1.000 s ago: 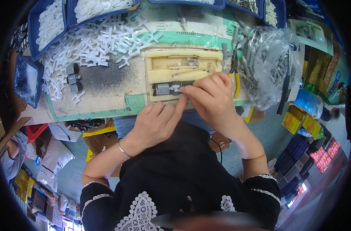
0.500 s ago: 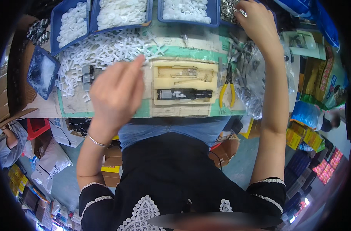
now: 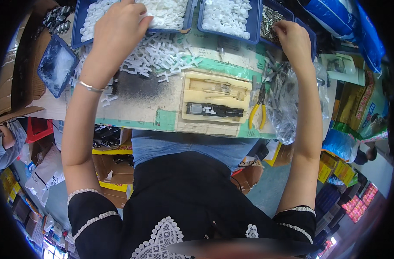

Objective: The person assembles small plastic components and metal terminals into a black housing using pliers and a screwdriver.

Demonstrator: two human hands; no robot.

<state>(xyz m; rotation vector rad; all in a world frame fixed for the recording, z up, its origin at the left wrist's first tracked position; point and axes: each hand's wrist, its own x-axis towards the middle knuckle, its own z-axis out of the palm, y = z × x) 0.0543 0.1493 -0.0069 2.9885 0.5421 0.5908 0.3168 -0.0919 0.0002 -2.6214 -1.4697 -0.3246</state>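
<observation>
My left hand [image 3: 120,31] reaches over the blue bin of round white plastic pieces [image 3: 167,14]. Its thumb stands apart from the fingers, whose tips are partly hidden. At the bin of small metal pins [image 3: 271,20], my right hand [image 3: 294,39] has thumb and fingertips drawn together; whatever lies between them is too small to make out. Between my arms, a cream fixture [image 3: 216,97] with two recesses lies on the bench. A black assembly with a grey block and white parts [image 3: 214,110] fills its near recess. Yellow-handled pliers [image 3: 258,113] rest just right of it.
White cross-shaped pieces [image 3: 156,56] are heaped behind the fixture. Another blue bin holds white discs [image 3: 226,18]. A blue tray [image 3: 56,67] leans at the left. Clear plastic bags [image 3: 287,103] and grey strips lie on the right. Cardboard boxes [image 3: 112,168] stand below the bench.
My left hand has moved away from above the bench, up to the bin of white pieces. My right hand stays at the metal pins, fingertips together. The whole view has shifted slightly.
</observation>
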